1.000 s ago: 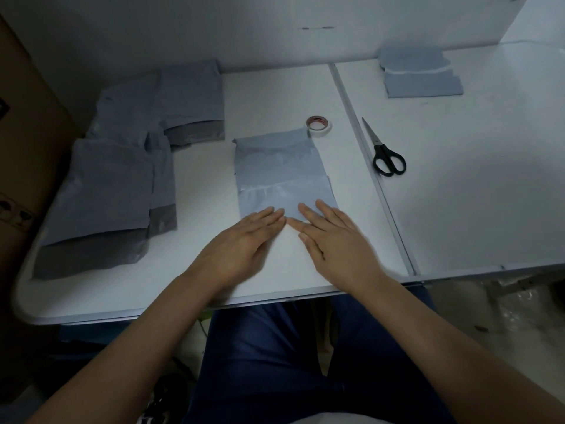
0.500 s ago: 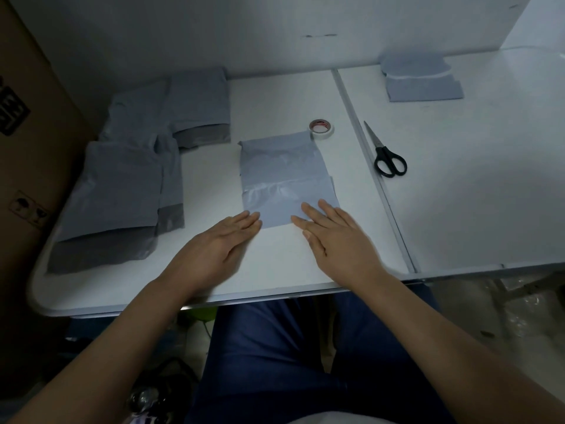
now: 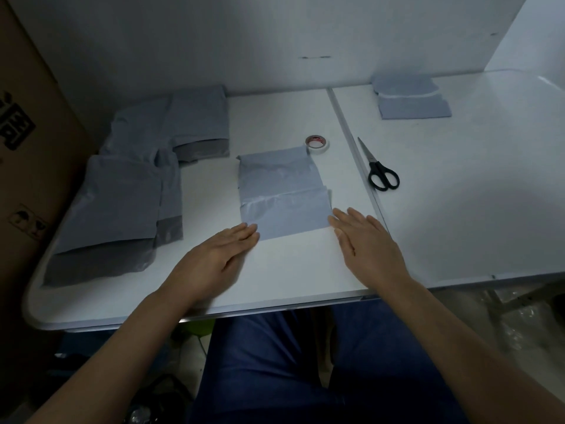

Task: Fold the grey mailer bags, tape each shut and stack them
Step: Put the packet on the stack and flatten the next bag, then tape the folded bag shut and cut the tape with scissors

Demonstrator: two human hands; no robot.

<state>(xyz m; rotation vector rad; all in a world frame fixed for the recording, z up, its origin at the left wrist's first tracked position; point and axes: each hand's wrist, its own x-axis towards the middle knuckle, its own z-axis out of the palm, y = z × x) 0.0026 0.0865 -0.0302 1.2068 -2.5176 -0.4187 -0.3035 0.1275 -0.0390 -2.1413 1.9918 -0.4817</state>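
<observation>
On the mailer bag's (image 3: 282,197) near corners, left hand (image 3: 214,255) and right hand (image 3: 367,243) press; fingers straight.

I see a white bench (image 3: 290,270) with a seam (image 3: 351,148) down its middle, a white wall (image 3: 244,41) behind, a brown cardboard box (image 3: 30,148) at far left, dim light.

Grey mailer bag (image 3: 281,194) lies flat mid-table, its near end folded up. Unfolded bags (image 3: 128,191) overlap at left; folded stack (image 3: 411,101) far right; tape roll (image 3: 317,143) at the bag's far corner.
</observation>
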